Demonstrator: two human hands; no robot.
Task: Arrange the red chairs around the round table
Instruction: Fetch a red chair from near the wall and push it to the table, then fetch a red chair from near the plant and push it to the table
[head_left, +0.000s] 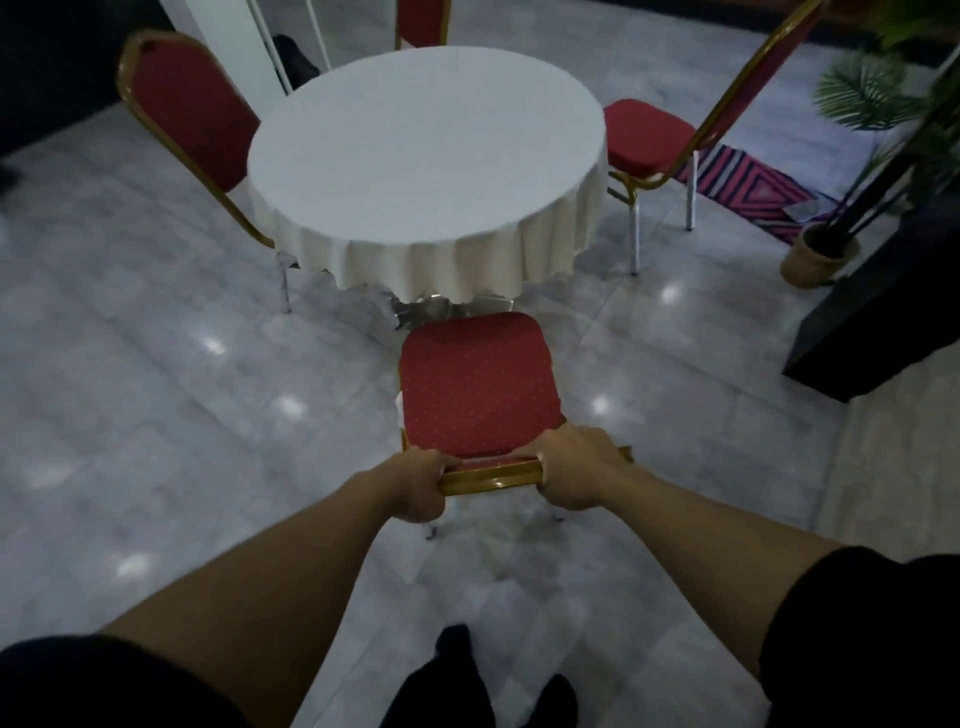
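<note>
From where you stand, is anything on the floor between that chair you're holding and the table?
Nothing visible. Both the left hand and right hand grip the near chair by its backrest, and its seat front already nearly meets the round table's hanging cloth. Only bare floor shows around it.

A banquet hall: a round table (426, 156) draped in white cloth stood ringed by gold-framed red chairs (192, 109) on polished marble floor (156, 389), potted palm (852, 156) nearby.
</note>
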